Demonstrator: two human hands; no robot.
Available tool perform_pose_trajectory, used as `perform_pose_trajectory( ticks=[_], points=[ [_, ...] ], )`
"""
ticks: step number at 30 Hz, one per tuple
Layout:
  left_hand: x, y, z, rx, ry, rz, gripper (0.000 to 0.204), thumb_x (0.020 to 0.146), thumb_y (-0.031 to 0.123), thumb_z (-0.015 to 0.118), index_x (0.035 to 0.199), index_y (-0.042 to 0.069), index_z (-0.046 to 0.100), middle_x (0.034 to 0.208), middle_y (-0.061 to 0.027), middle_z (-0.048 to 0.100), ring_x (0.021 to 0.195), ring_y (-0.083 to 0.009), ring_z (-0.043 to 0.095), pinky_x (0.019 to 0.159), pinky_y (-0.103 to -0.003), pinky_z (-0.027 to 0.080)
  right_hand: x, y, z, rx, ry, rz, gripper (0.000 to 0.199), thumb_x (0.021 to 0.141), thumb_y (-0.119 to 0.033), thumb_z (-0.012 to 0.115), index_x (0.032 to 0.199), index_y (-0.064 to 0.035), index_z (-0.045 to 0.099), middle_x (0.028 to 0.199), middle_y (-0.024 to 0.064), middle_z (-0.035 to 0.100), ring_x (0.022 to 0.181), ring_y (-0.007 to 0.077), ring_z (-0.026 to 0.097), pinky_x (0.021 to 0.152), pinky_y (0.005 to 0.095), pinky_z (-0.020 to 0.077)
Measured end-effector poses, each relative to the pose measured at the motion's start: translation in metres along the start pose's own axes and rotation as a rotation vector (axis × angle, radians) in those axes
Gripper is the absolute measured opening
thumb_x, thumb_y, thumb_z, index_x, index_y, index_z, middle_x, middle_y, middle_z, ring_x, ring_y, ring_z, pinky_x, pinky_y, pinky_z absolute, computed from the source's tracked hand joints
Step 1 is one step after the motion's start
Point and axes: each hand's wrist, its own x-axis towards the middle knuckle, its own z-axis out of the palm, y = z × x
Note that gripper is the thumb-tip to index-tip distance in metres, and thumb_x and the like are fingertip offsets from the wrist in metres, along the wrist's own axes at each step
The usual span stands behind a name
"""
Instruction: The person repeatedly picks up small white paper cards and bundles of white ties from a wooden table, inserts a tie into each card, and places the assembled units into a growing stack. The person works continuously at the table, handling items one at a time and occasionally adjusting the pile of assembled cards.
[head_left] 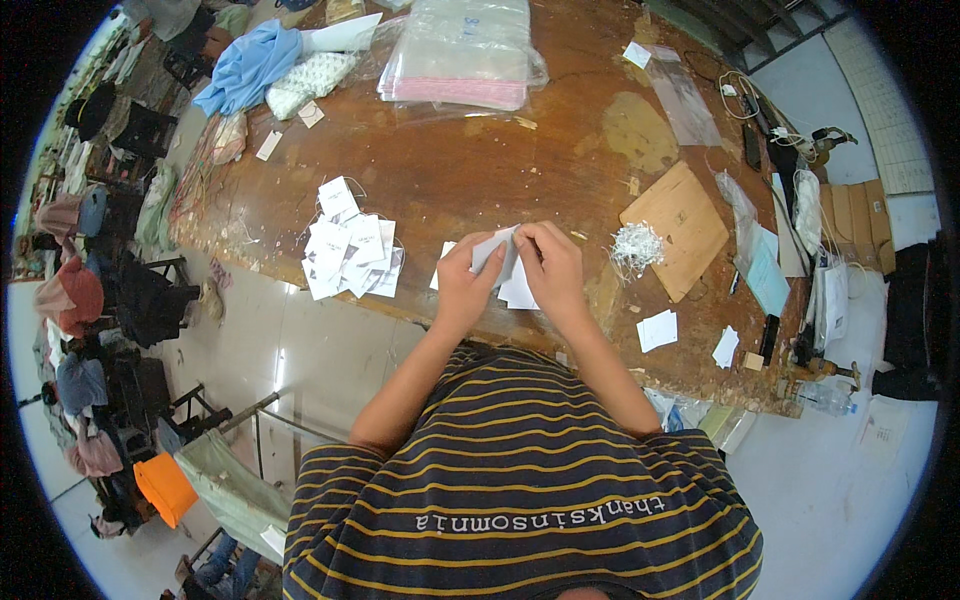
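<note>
Over the near edge of the table, my left hand (462,275) grips a grey-white card (490,252), thumb across its face. My right hand (552,265) pinches at the card's upper right corner; whether a string is between the fingertips is too small to tell. More white cards (518,292) lie on the table below and between my hands. To the left is a loose heap of white tags (350,245), some with thin strings. On the right, a tangle of white strings (637,250) rests partly on a square brown board (685,225).
A stack of clear plastic bags (458,50) sits at the far side, beside blue cloth (250,65). Small piles of white cards (657,331) lie near right. Cables (740,90), a light-blue sheet (768,275) and a black object (769,340) line the right edge.
</note>
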Motion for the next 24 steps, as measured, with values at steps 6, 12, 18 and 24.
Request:
perform_pose_trajectory(
  ticks=[6,12,18,24],
  points=[
    [0.008,-0.001,-0.016,0.695,-0.009,0.669,0.033,0.071,0.013,0.069,0.104,0.014,0.069,0.102,0.0015,0.068,0.081,-0.018,0.061,0.067,-0.032,0.048,-0.001,0.012,-0.001,0.708,-0.165,0.638,0.009,0.089,-0.008,0.064,0.092,-0.0001,0.065,0.08,0.0038,0.063,0.067,0.0111,0.056,0.057,0.0244,0.0433],
    [-0.013,-0.022,-0.027,0.866,-0.142,0.76,0.029,0.068,0.015,0.066,0.097,0.018,0.072,0.101,0.0062,0.066,0.082,-0.0155,0.058,0.063,-0.03,0.047,0.013,0.056,0.012,0.378,-0.199,0.546,0.022,0.089,-0.021,0.067,0.075,-0.0048,0.061,0.073,0.0007,0.061,0.062,0.0054,0.05,0.053,0.0226,0.039],
    [0.008,-0.09,-0.1,1.108,0.076,0.565,0.014,0.073,0.01,0.063,0.088,0.009,0.063,0.099,-0.0053,0.064,0.079,-0.0248,0.059,0.066,-0.038,0.049,0.024,0.156,-0.033,0.23,0.151,0.427,0.022,0.089,-0.021,0.066,0.082,-0.0003,0.067,0.074,0.0041,0.065,0.068,0.0102,0.057,0.064,0.0252,0.0452],
    [0.029,-0.124,-0.128,1.223,-0.003,-0.018,0.026,0.082,0.02,0.068,0.106,0.011,0.066,0.108,-0.0092,0.061,0.091,-0.0314,0.058,0.077,-0.042,0.048,0.012,0.265,-0.143,-0.655,0.293,0.506,0.014,0.083,-0.014,0.065,0.088,-0.0008,0.067,0.084,0.0198,0.068,0.078,0.0355,0.066,0.069,0.0425,0.0513]
  ],
)
